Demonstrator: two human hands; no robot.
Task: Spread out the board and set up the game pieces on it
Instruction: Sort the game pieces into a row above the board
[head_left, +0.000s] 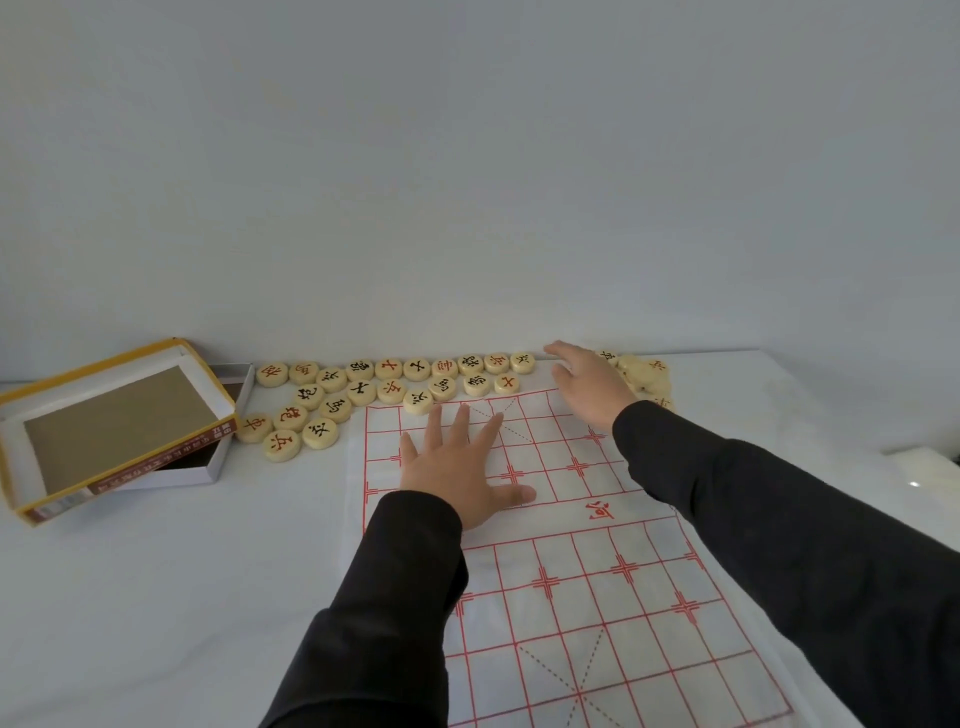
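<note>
We pressed left hand (462, 470) flat, fingers spread, on thin white board with red lines (597, 623), near us. We rested right hand (589, 387) loose, holding nothing, at far edge. Beyond sat round cream game pieces (389, 389); left, open yellow cardboard box (119, 431).

An open box (119, 421) with yellow edges is lying tipped on a white box tray (218, 457), on the white surface (156, 597). A grey wall (467, 156) is standing behind.

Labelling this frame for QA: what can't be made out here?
- Head view: pieces beyond the right hand, partly hidden by it, markings washed out.
- Head view: board, near edge cut off by the frame, right side under the sleeve.
- Head view: box print, too small.
</note>
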